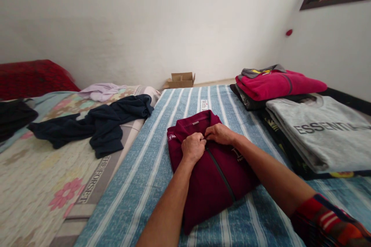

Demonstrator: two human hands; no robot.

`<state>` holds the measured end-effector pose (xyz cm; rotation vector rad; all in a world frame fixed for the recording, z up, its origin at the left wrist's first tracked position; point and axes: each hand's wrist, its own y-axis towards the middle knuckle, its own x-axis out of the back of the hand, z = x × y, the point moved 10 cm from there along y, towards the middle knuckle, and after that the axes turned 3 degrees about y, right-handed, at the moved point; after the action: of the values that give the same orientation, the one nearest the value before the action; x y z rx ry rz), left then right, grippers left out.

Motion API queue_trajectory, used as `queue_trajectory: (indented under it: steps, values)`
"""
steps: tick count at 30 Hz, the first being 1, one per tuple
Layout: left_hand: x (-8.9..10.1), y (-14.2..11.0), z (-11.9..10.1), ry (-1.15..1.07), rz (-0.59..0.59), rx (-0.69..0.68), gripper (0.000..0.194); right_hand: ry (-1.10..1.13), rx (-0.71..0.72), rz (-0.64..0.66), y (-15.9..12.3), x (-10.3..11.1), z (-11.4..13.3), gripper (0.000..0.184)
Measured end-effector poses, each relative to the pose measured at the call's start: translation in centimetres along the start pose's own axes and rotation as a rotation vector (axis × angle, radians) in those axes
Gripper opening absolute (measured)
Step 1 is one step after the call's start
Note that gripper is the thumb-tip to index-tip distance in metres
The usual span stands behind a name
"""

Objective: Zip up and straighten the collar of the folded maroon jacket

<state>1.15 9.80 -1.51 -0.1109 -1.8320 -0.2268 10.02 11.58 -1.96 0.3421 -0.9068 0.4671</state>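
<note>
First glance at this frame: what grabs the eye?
Both hands, left hand and right hand, pinch the zipper top of a folded maroon jacket at centre on the blue striped bedsheet. At right sits a folded stack with a grey shirt and a pink fleece; a navy garment lies crumpled at left.

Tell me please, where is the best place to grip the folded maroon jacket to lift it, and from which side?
Probably by its two long side edges, one hand from the left, one from the right. The maroon jacket lies flat and folded on the striped mattress; both hands, left hand and right hand, pinch at the collar zipper, so gripping only there would likely unfold it.
</note>
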Motion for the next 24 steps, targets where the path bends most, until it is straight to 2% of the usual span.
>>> queue_trajectory:
  steps: [17,20,24]
  values:
    - [0.1,0.0,0.1,-0.041,-0.002,0.004,0.010,0.053,0.016,-0.013,0.0,0.0,0.6,0.019]
    - [0.1,0.0,0.2,-0.067,-0.003,0.006,0.011,0.069,-0.016,-0.009,-0.3,0.6,0.1,0.016]
    - [0.5,-0.1,0.0,-0.090,-0.011,-0.007,0.012,0.093,-0.084,0.005,-0.5,1.8,-0.7,0.024]
